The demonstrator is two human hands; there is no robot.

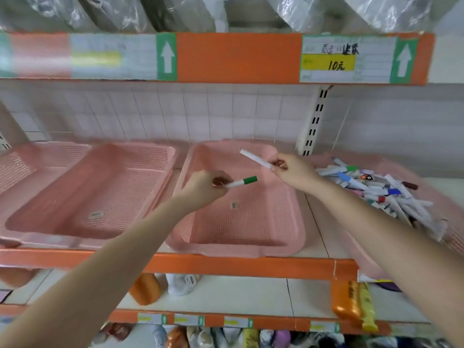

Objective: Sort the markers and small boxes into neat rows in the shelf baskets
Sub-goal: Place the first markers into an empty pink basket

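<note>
A green-capped marker (pixel 241 182) is hanging at the centre of the frame, over the middle basket (pixel 236 248), with the left hand (pixel 204 188) pinching its white end. Just to the upper right, the right hand (pixel 293 173) is gripping a white marker (pixel 254 159) by one end, above the same basket's far side. The step looks like placing the first markers; next, each wants laying flat and parallel on the mesh floor. The loose pile of markers (pixel 376 189) is waiting in the right basket (pixel 369 268). Two more baskets (pixel 140 146) are sitting at left.
</note>
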